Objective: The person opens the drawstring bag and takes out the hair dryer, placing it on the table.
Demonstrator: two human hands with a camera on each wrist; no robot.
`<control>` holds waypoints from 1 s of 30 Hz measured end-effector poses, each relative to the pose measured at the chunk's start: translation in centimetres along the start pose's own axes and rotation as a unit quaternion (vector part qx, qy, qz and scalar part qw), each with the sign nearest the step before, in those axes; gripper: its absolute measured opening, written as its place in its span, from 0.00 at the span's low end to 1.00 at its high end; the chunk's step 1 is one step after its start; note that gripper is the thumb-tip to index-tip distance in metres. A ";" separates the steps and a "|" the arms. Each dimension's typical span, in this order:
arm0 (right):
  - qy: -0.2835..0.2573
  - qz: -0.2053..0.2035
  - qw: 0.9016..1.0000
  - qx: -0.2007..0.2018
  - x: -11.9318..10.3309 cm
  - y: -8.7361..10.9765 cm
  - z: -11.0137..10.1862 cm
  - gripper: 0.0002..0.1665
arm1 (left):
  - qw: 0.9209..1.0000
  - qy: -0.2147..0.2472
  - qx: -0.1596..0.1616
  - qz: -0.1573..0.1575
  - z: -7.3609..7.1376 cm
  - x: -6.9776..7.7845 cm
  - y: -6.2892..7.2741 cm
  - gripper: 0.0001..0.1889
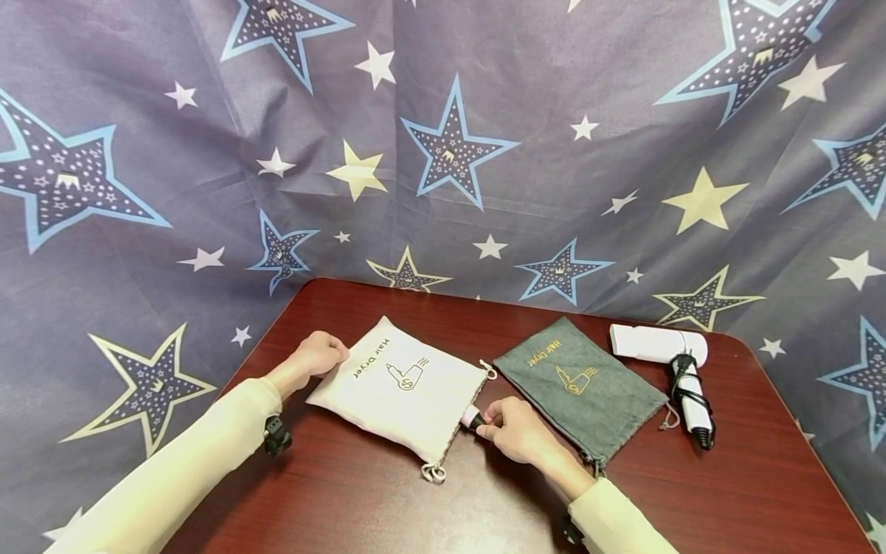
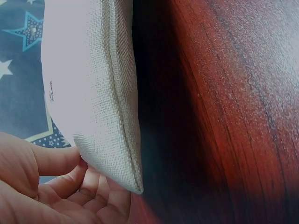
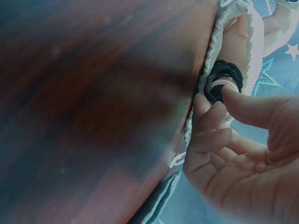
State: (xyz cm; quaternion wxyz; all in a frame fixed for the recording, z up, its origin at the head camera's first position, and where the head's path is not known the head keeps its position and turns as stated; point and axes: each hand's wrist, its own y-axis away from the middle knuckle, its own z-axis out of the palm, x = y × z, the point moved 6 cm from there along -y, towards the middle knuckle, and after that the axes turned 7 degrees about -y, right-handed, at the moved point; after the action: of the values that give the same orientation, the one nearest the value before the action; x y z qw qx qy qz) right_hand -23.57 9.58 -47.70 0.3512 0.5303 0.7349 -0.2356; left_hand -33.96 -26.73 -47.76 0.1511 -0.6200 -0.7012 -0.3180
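Note:
A cream drawstring bag [image 1: 394,385] printed "Hair Dryer" lies on the table, its open end facing right. At its closed end my left hand [image 1: 318,355] pinches the fabric edge between thumb and fingers; the left wrist view shows the bag corner [image 2: 133,179] beside those fingers. A pale hair dryer handle [image 1: 470,417] with a black cord end pokes out of the bag's mouth, the rest hidden inside. My right hand [image 1: 515,431] pinches that black end with thumb and fingertips. Black cord [image 3: 224,70] is looped round the handle in the right wrist view.
A grey drawstring bag [image 1: 581,385] with the same print lies flat to the right of my right hand. Beyond it, at the back right, rests a white hair dryer [image 1: 651,343] with black cord wound round its handle. A star-patterned cloth [image 1: 450,223] hangs behind the table.

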 end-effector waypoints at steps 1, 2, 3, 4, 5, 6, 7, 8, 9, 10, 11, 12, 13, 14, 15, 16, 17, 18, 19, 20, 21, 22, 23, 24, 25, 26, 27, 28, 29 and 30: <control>0.000 0.001 1.000 0.000 0.0 0.0 0.0 0.07 | 1.000 0.000 0.001 0.000 0.0 0.0 0.0 0.10; 0.001 0.002 1.000 0.001 0.1 0.0 0.0 0.07 | 1.000 0.000 0.001 0.001 0.0 0.0 -0.1 0.10; 0.002 0.003 1.000 0.001 0.1 0.0 -0.1 0.07 | 1.000 -0.001 0.001 0.002 0.0 0.1 -0.1 0.10; 0.002 0.004 1.000 0.001 0.2 0.1 -0.1 0.07 | 1.000 -0.001 0.001 0.003 0.1 0.1 -0.1 0.10; 0.003 0.004 1.000 0.001 0.2 0.1 -0.1 0.07 | 1.000 -0.002 0.001 0.004 0.1 0.1 -0.1 0.10; 0.002 0.004 1.000 0.000 0.3 0.1 -0.1 0.07 | 1.000 -0.002 0.002 0.002 0.0 0.1 -0.1 0.10; 0.001 0.005 1.000 -0.001 0.3 0.1 -0.1 0.07 | 1.000 -0.003 0.001 0.002 0.0 0.1 -0.1 0.10; 0.000 0.005 1.000 -0.003 0.4 0.1 0.0 0.07 | 1.000 -0.003 0.001 0.001 0.0 0.1 -0.1 0.10; -0.001 0.006 1.000 -0.004 0.4 0.2 -0.1 0.07 | 1.000 -0.003 0.000 0.001 0.0 0.0 -0.1 0.10; -0.002 0.006 1.000 -0.005 0.4 0.2 -0.1 0.07 | 1.000 -0.002 -0.002 0.000 0.0 0.0 0.0 0.10; -0.002 0.005 1.000 -0.005 0.5 0.2 -0.1 0.07 | 1.000 -0.001 -0.003 -0.001 0.0 0.0 0.0 0.10; -0.004 0.006 1.000 -0.006 0.5 0.3 -0.1 0.07 | 1.000 0.000 -0.003 -0.002 0.0 0.0 0.0 0.10; -0.005 0.007 1.000 -0.006 0.5 0.3 -0.2 0.08 | 1.000 0.002 -0.004 -0.003 0.0 0.0 0.0 0.10; -0.006 0.007 1.000 -0.005 0.5 0.4 -0.2 0.08 | 1.000 0.003 -0.004 -0.003 0.0 0.0 0.0 0.10; -0.009 0.008 1.000 -0.004 0.5 0.4 -0.3 0.08 | 1.000 0.005 -0.005 -0.003 0.0 0.0 0.0 0.10; -0.010 0.008 1.000 -0.003 0.6 0.4 -0.4 0.08 | 1.000 0.006 -0.005 -0.002 0.0 0.0 0.1 0.10; -0.012 0.009 1.000 -0.003 0.6 0.5 -0.4 0.08 | 1.000 0.007 -0.004 -0.002 0.0 0.1 0.1 0.10; -0.016 0.011 1.000 -0.003 0.6 0.5 -0.4 0.08 | 1.000 0.007 -0.004 -0.001 0.0 0.1 0.1 0.10; -0.020 0.011 1.000 -0.002 0.7 0.6 -0.5 0.08 | 1.000 0.007 -0.005 -0.001 0.0 0.2 0.1 0.10; -0.028 0.012 1.000 -0.004 0.7 0.6 -0.4 0.08 | 1.000 0.007 -0.004 0.000 0.1 0.2 0.1 0.10; -0.042 0.017 0.999 -0.009 0.8 0.6 -0.4 0.08 | 1.000 0.006 -0.004 0.000 0.1 0.3 0.2 0.10; -0.057 0.020 0.998 -0.014 0.8 0.6 -0.3 0.08 | 1.000 0.005 -0.005 -0.001 0.1 0.3 0.2 0.10; -0.078 0.023 0.996 -0.021 0.9 0.6 -0.2 0.08 | 1.000 0.002 -0.005 -0.001 0.1 0.3 0.2 0.10; -0.103 0.026 0.994 -0.030 0.9 0.6 0.0 0.08 | 1.000 0.000 -0.004 -0.001 0.1 0.4 0.3 0.11; -0.131 0.029 0.990 -0.040 0.9 0.6 0.1 0.08 | 1.000 -0.003 -0.004 -0.001 0.1 0.4 0.3 0.11; -0.165 0.035 0.984 -0.051 1.0 0.6 0.3 0.08 | 1.000 -0.006 -0.003 -0.001 0.0 0.4 0.3 0.11; -0.195 0.042 0.978 -0.062 1.0 0.6 0.5 0.08 | 1.000 -0.008 -0.002 0.000 0.0 0.4 0.3 0.11; -0.221 0.047 0.972 -0.069 0.9 0.5 0.6 0.08 | 1.000 -0.010 -0.001 0.002 0.0 0.5 0.3 0.11; -0.247 0.054 0.965 -0.076 0.9 0.5 0.7 0.09 | 1.000 -0.011 0.001 0.003 -0.1 0.5 0.2 0.11; -0.267 0.061 0.958 -0.081 0.9 0.5 0.8 0.10 | 1.000 -0.012 0.002 0.005 -0.1 0.6 0.2 0.11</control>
State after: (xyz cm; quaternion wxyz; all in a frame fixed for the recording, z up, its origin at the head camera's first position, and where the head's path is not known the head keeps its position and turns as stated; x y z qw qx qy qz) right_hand -23.05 9.73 -48.91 0.5900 0.4620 0.5971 -0.2863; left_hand -33.87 -26.37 -47.28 0.1458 -0.6267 -0.7005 -0.3086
